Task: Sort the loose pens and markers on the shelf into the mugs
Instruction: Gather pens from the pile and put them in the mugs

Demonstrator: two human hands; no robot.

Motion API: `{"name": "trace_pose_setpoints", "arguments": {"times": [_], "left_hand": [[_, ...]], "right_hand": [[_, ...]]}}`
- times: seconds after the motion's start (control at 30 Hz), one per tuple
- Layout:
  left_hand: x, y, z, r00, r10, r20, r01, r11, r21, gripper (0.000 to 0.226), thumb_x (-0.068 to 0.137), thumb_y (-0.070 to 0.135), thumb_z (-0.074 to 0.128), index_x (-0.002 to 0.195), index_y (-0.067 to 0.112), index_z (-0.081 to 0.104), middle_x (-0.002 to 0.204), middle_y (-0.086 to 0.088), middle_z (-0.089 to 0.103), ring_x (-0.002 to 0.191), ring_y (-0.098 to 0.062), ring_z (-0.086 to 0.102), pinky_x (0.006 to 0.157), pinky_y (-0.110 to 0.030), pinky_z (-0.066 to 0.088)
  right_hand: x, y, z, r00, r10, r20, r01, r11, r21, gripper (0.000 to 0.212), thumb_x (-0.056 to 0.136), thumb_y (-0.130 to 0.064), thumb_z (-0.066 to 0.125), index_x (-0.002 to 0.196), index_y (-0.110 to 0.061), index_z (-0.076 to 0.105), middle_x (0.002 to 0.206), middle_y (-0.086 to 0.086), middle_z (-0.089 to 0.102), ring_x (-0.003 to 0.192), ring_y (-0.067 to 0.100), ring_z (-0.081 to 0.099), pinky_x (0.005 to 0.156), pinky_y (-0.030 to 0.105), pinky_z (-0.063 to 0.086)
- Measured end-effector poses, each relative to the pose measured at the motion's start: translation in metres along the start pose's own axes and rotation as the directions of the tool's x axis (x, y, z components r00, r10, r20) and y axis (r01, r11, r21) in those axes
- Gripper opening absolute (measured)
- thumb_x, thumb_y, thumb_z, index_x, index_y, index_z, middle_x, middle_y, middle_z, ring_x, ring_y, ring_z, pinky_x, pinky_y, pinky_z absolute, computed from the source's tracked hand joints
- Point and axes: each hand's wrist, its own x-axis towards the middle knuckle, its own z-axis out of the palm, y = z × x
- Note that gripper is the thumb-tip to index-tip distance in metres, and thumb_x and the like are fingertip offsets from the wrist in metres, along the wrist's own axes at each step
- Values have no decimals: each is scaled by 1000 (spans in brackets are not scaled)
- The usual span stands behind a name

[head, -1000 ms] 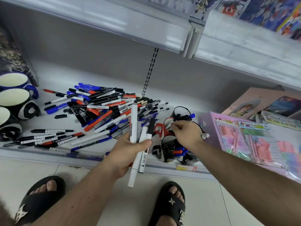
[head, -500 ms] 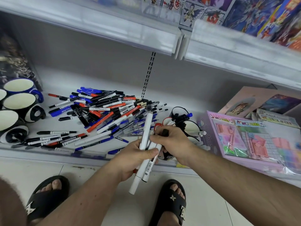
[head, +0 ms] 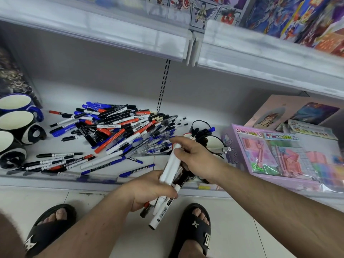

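Left hand (head: 149, 190) wrapped around a bundle of white markers (head: 168, 175), butts poking out toward 6 o'clock. Right hand (head: 193, 157) pinching the top of one of that bundle, fingers curled. Just past the right hand, at 1 o'clock, mugs (head: 214, 142) already stuffed with pens. Big loose pile of pens and markers (head: 119, 131) at 10 o'clock on the shelf (head: 55, 146), more empty mugs (head: 14, 120) way over at 9. Pink stationery pack (head: 279, 153) at 3 o'clock. Black sandals (head: 195, 231) down at 6.
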Motion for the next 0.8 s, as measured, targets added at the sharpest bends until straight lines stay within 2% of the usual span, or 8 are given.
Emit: {"name": "trace_pose_setpoints", "arguments": {"times": [0.1,0.2,0.3,0.43,0.5,0.6,0.7,0.8], "left_hand": [[0,4,1,999,-27,-36,29,998,57,33,65,16,76,94,16,59,77,1,61,72,-11,59,63,-22,46],[1,8,0,995,-37,-88,45,995,94,42,61,20,73,101,18,62,88,-4,65,81,-17,61,71,-29,49],[4,10,2,994,-17,-107,33,988,152,43,60,25,72,102,20,64,92,-4,66,84,-18,61,77,-33,49],[10,10,4,993,-18,-118,41,980,197,28,77,11,73,100,21,63,89,-4,64,78,-17,58,66,-29,45],[11,11,2,993,-3,-120,23,987,159,23,82,7,68,102,19,63,86,-5,62,74,-17,54,63,-28,43],[17,19,2,975,42,-219,-33,998,46,11,86,4,64,83,15,58,67,1,54,65,-15,47,63,-28,38],[25,31,8,920,48,-390,-118,980,-159,18,88,4,63,75,14,57,54,7,56,64,-14,49,61,-27,37],[35,37,15,892,-10,-451,-162,926,-340,11,92,8,60,85,16,60,71,-2,56,72,-17,52,60,-27,39]], "right_hand": [[3,6,-5,999,21,-47,-22,1000,-15,18,101,-14,51,111,-24,61,76,-5,51,43,-4,44,47,11,34],[3,12,-9,993,46,-110,-50,998,-27,20,101,-14,52,97,-31,63,79,-2,57,40,0,43,44,15,34],[0,11,-12,983,65,-171,-65,998,5,18,101,-14,53,95,-27,63,73,2,58,39,9,48,39,19,38],[-6,8,-24,967,70,-247,-69,998,10,15,100,-13,55,98,-23,66,75,5,63,45,10,56,45,23,47],[-7,8,-41,934,74,-349,-59,997,53,15,99,-11,54,106,-16,67,76,5,65,45,11,56,45,24,48],[-6,13,-83,790,69,-609,16,991,133,14,99,-7,54,105,-8,67,71,6,64,42,12,56,49,30,51],[-7,32,-123,601,21,-799,20,999,41,13,98,-11,54,100,-15,66,79,11,68,46,15,60,60,39,57],[-8,55,-145,490,32,-871,-42,999,12,13,97,-14,56,100,-22,65,83,3,70,63,28,67,71,48,60]]}}
